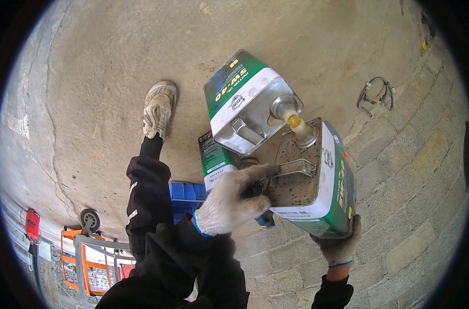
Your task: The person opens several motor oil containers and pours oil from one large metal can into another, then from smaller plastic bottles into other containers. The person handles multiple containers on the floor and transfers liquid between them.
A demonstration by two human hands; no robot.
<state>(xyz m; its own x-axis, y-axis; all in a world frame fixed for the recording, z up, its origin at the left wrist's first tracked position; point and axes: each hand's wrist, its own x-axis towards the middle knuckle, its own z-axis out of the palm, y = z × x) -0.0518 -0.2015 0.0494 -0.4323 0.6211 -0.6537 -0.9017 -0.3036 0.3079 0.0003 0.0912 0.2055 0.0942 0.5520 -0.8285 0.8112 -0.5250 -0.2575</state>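
- The far can (pixel 245 105) leans tipped, its spout (pixel 284 107) meeting the near can's (pixel 317 217) spout (pixel 305 135); yellow oil (pixel 295 121) seems to show there.
- The right hand (pixel 340 247) grasps the near can's bottom edge; the left hand (pixel 229 201) half curls beside the wire handle (pixel 307 165).
- Doing it well likely means keeping spouts aligned, near can steady.
- Hidden: right palm, far can's support, whether left fingers grip the dark thing (pixel 254 190).

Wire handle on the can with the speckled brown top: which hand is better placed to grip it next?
Probably the left hand: its fingertips are right by the wire handle, while the right hand is at the can's lower end, farther from the handle and seemingly supporting the can.
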